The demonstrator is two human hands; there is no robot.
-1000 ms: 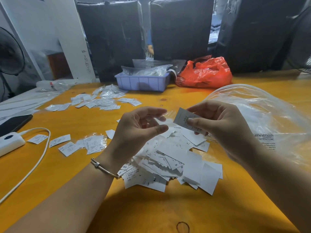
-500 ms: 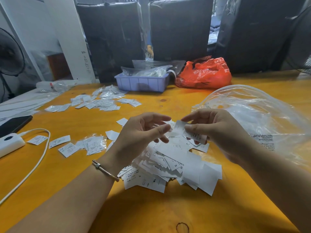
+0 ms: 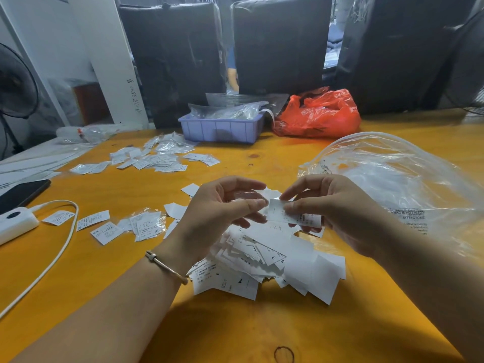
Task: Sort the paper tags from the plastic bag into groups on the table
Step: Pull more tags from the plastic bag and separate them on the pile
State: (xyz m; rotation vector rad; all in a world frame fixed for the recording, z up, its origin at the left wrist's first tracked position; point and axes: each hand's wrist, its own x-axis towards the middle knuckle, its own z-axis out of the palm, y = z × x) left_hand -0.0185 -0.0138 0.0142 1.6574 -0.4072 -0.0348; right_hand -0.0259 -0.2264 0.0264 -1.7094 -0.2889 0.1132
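Left hand first: from my remote seat I see its curled thumb and forefinger pinching the left edge of a paper tag, a bracelet on the wrist. Further left lie a white charger, its cable and small sorted tags. Below both hands sits the loose tag pile, partly hidden by them. My right hand pinches the same tag. Rightmost, the clear plastic bag lies on the orange table.
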